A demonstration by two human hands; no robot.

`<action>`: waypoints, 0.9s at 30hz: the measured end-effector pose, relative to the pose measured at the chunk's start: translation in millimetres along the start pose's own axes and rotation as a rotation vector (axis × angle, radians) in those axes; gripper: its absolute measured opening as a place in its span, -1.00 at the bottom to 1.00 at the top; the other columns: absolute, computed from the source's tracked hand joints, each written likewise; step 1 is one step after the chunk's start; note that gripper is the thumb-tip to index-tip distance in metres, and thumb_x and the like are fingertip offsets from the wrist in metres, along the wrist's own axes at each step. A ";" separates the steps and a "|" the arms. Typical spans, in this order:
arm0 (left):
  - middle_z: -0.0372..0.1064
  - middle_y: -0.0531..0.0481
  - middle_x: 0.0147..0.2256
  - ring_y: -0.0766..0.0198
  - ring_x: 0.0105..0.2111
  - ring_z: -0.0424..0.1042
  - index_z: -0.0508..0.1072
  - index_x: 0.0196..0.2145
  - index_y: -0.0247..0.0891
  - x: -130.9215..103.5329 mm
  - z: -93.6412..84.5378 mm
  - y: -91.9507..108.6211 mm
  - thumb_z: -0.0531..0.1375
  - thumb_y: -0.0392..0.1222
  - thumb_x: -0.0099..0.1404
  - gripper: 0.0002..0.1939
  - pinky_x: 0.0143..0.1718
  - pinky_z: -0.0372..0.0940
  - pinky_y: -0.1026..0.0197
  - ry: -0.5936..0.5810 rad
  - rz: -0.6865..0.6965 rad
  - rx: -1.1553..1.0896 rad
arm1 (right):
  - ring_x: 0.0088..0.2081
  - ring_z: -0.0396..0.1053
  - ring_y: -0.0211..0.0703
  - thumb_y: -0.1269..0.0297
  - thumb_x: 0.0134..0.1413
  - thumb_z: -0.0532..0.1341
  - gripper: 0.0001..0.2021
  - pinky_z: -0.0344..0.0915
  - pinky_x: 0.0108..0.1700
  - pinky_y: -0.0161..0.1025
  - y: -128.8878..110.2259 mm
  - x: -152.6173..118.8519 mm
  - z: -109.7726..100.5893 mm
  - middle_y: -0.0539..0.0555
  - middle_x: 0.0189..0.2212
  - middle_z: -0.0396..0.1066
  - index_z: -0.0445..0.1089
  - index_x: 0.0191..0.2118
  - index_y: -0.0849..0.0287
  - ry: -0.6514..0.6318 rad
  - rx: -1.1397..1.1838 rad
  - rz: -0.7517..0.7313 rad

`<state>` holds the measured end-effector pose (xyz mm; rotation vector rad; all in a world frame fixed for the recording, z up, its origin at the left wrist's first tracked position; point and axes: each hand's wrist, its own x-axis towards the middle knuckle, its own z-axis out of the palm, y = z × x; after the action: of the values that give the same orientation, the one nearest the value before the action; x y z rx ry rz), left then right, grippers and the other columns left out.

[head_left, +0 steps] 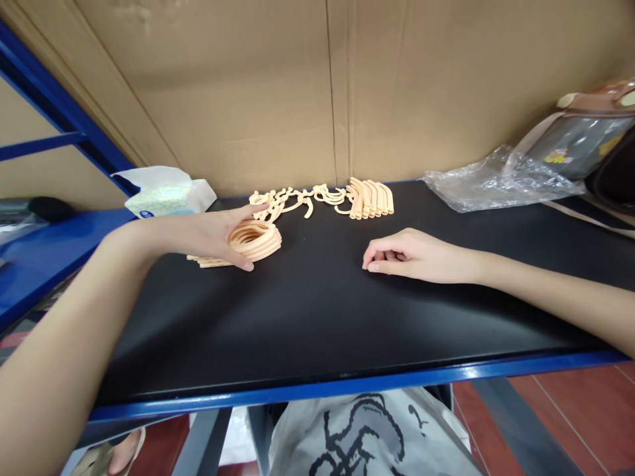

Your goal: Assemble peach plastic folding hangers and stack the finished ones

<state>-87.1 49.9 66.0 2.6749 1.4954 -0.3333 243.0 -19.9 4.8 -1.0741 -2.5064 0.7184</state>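
Note:
On the left of the black tabletop, my left hand [218, 233] lies over a stack of curved peach-coloured pieces [258, 243], its thumb and fingers spread apart across the stack. My right hand [401, 254] rests on the table right of the middle, fingers curled in; what they hold, if anything, is hidden. Beyond the hands, small hooked peach pieces [302, 198] lie loosely near the back edge. Beside them, at their right, is a bundle of bent peach tubes [371, 198] laid side by side.
A tissue pack [169, 192] stands at the back left, near a blue metal frame [64, 119]. Crumpled clear plastic [496, 182] and a transparent bottle with a strap [570, 145] are at the back right. A cardboard wall [278, 86] rises behind the table.

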 end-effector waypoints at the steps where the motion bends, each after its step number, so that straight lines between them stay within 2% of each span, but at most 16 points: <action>1: 0.26 -0.24 0.11 -0.04 -0.03 0.36 -0.12 0.30 -0.44 0.1 0.4 0.2 0.18 0.28 -0.05 0.13 -0.05 0.28 0.09 0.003 -0.002 -0.004 | -0.57 0.09 -0.39 0.10 0.19 0.10 -0.75 0.03 -0.49 -0.38 -0.3 -0.1 -0.2 -0.11 -0.59 0.22 0.41 -0.26 0.16 -0.002 0.001 0.002; 6: 0.28 -0.23 0.10 -0.05 -0.02 0.37 -0.08 0.30 -0.37 0.1 1.3 -0.4 0.20 0.23 0.00 0.06 -0.02 0.26 0.05 0.012 0.026 -0.023 | -0.57 0.09 -0.39 0.10 0.19 0.10 -0.75 0.03 -0.49 -0.38 -1.0 -0.3 -0.5 -0.11 -0.60 0.22 0.41 -0.27 0.16 -0.001 -0.005 -0.003; 11: 0.06 -0.29 0.23 -0.09 0.09 0.26 -0.08 0.30 -0.36 1.8 3.3 -5.2 0.24 0.17 0.01 0.04 0.05 0.20 -0.01 0.059 0.059 -0.024 | -0.57 0.10 -0.39 0.11 0.19 0.10 -0.76 0.03 -0.48 -0.38 -1.5 -0.3 -0.7 -0.11 -0.58 0.23 0.41 -0.26 0.15 -0.001 -0.017 0.003; 14: 0.06 -0.24 0.23 -0.05 0.11 0.23 -0.10 0.31 -0.25 5.7 6.1 0.2 0.20 0.18 0.10 -0.04 0.08 0.16 -0.03 0.132 0.106 -0.042 | -0.56 0.11 -0.38 0.11 0.19 0.10 -0.75 0.04 -0.48 -0.38 -2.2 -0.4 -1.3 -0.11 -0.58 0.24 0.40 -0.26 0.16 -0.004 -0.022 0.002; 16: 0.15 -0.19 0.18 -0.02 0.09 0.24 -0.08 0.30 -0.19 9.2 9.0 11.3 0.14 0.16 0.19 -0.16 0.08 0.16 -0.02 0.251 0.150 -0.031 | -0.56 0.11 -0.38 0.12 0.19 0.10 -0.76 0.04 -0.47 -0.38 -2.6 -0.7 -1.7 -0.10 -0.58 0.24 0.40 -0.26 0.16 -0.007 -0.025 0.001; 19: 0.20 -0.23 0.11 -0.02 0.12 0.19 0.08 0.24 -0.30 12.8 15.6 36.7 0.06 0.09 0.29 -0.34 0.11 0.11 0.00 0.422 0.283 0.029 | -0.56 0.12 -0.38 0.12 0.19 0.09 -0.76 0.05 -0.47 -0.38 -2.9 -1.0 -2.0 -0.10 -0.58 0.24 0.40 -0.26 0.16 -0.009 -0.034 0.000; 22: 0.16 -0.13 0.14 0.09 0.14 0.17 0.16 0.19 -0.21 11.7 24.1 63.3 0.02 0.04 0.35 -0.48 0.16 0.08 0.09 0.400 0.397 0.012 | -0.56 0.12 -0.38 0.12 0.19 0.09 -0.76 0.05 -0.46 -0.38 -2.6 -0.7 -1.8 -0.10 -0.57 0.26 0.40 -0.25 0.15 -0.012 -0.040 -0.001; 27: 0.10 -0.07 0.19 0.14 0.11 0.22 0.13 0.22 -0.13 7.2 37.7 88.0 -0.06 0.03 0.40 -0.51 0.13 0.14 0.11 0.254 0.421 -0.011 | -0.55 0.14 -0.37 0.13 0.19 0.09 -0.76 0.06 -0.45 -0.37 -1.4 -0.5 -1.5 -0.09 -0.56 0.27 0.39 -0.22 0.15 -0.021 -0.036 -0.018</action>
<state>-15.0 3.6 22.9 3.0125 0.9266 0.0401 243.2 -20.6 6.8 -1.0599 -2.5522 0.6853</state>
